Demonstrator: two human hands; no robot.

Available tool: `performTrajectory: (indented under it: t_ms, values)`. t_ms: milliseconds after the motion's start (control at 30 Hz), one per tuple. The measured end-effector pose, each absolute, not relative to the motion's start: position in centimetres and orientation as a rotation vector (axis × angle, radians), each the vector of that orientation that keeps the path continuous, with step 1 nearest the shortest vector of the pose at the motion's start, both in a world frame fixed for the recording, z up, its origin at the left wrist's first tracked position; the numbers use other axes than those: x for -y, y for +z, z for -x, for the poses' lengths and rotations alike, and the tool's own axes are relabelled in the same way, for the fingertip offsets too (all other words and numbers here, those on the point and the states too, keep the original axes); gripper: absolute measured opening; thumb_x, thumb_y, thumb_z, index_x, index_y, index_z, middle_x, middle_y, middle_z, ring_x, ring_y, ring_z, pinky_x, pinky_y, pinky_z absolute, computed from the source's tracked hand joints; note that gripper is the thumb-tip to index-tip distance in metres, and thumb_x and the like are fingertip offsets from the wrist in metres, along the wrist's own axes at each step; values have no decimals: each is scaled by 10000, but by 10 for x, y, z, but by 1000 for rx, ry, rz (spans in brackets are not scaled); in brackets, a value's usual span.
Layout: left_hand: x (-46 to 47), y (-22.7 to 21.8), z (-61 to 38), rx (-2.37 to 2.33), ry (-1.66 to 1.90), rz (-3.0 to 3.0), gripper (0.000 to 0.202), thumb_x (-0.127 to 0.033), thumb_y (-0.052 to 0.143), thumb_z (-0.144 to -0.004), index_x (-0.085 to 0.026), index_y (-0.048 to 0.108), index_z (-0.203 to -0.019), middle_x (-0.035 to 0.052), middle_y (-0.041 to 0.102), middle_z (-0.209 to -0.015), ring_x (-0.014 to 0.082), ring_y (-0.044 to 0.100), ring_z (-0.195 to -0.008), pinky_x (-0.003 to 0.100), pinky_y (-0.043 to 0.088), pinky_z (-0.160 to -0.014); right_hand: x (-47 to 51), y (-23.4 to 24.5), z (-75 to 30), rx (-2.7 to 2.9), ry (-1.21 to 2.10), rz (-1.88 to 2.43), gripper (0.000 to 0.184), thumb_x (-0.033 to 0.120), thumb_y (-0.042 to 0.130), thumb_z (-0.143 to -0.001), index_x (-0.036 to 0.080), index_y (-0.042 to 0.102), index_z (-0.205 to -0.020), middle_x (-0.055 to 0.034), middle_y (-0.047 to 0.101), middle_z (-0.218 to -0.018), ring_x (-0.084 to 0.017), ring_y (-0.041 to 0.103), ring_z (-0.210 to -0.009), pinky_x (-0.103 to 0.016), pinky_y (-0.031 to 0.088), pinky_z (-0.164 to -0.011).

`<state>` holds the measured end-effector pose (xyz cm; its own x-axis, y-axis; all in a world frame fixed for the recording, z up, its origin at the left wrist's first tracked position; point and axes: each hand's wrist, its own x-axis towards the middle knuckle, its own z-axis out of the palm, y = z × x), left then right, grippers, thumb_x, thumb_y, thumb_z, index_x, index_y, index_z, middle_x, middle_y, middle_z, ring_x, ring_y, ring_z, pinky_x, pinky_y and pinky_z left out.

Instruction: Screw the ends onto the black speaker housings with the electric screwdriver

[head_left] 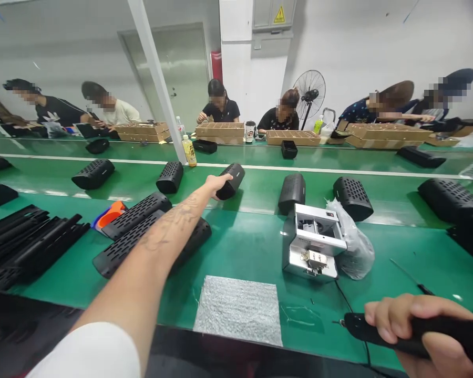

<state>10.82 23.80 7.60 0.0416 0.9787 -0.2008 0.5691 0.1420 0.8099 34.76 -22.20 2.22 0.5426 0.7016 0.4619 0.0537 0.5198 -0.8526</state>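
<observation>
My left arm reaches far out over the green belt, and my left hand (216,185) is closed on a black perforated speaker housing (232,178) that stands among others in a row. At the near right edge my right hand (418,325) grips a black electric screwdriver (382,331), held level with its tip pointing left. In front of me lie a grey foam pad (238,308) and a small metal screw feeder (313,247).
More black speaker housings (291,193) stand along the belt. Long perforated grilles (136,212) and black strips (19,247) are stacked at the left, beside an orange tool (111,214). A plastic bag (355,247) sits by the feeder. Several people work at cardboard trays (219,129) across the line; a bottle (189,151) stands there.
</observation>
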Motion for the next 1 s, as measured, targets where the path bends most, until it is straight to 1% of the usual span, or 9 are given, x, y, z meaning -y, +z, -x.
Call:
performTrajectory:
  t_ms: [33,100,200,267,333,433,600,867,1000]
  values:
    - [-222,83,-90,-1543,661,-1547,721,-529,901,-925,-137,746,-1510,207,857,-1276,345,870,-988,444,728,-808,223,28,-338,941,460,981,202,488,878,-962,300,815,-1001,-23,602,-614,-235,591,-501,-471,617,-537]
    - [-183,90,-48,-1387,685,-1637,815,-496,946,-866,-214,725,-1599,145,853,-1362,326,866,-1062,420,730,-878,228,43,-318,910,450,1034,229,525,856,-983,306,791,-992,-8,592,-629,-214,595,-528,-444,628,-574]
    - [-114,84,17,-1090,650,-2068,1061,-460,972,-779,-217,620,-1750,120,759,-1600,391,773,-1384,443,653,-1183,236,65,-296,906,442,1050,265,544,896,-964,298,798,-985,4,606,-640,-195,608,-532,-415,632,-579]
    - [-68,71,48,-914,576,-2308,1124,-462,956,-782,-242,551,-1808,113,707,-1671,415,699,-1504,478,577,-1300,239,78,-290,981,454,1011,287,558,947,-915,299,831,-953,0,616,-602,-195,586,-477,-415,613,-517]
    - [-31,53,65,-765,468,-2415,1134,-436,947,-800,-285,507,-1834,106,689,-1674,396,694,-1508,465,583,-1292,240,87,-287,1020,451,982,255,536,970,-886,309,862,-928,-10,614,-568,-203,553,-428,-438,589,-465]
    - [1,24,71,-609,296,-2425,1135,-366,942,-805,-307,483,-1841,103,685,-1620,351,739,-1420,411,636,-1195,237,92,-276,1021,422,939,232,512,984,-864,320,877,-938,1,599,-560,-200,513,-401,-449,558,-439]
    - [8,-8,68,-536,140,-2398,1144,-319,935,-781,-282,485,-1832,114,646,-1615,353,715,-1451,411,601,-1237,221,77,-247,1116,543,845,303,518,1002,-908,284,841,-1013,42,663,-626,-167,607,-457,-369,604,-517]
    - [8,-15,71,-518,158,-2422,1121,-307,914,-821,-312,456,-1845,95,638,-1609,318,732,-1402,343,599,-1194,181,53,-231,1180,604,853,330,499,976,-953,266,743,-964,60,701,-654,-149,656,-489,-319,619,-542]
    - [10,-18,71,-537,152,-2403,1139,-314,924,-817,-307,452,-1854,107,621,-1629,324,719,-1425,351,589,-1211,178,54,-232,1205,621,896,338,492,978,-945,261,731,-944,57,694,-641,-156,653,-477,-328,618,-525]
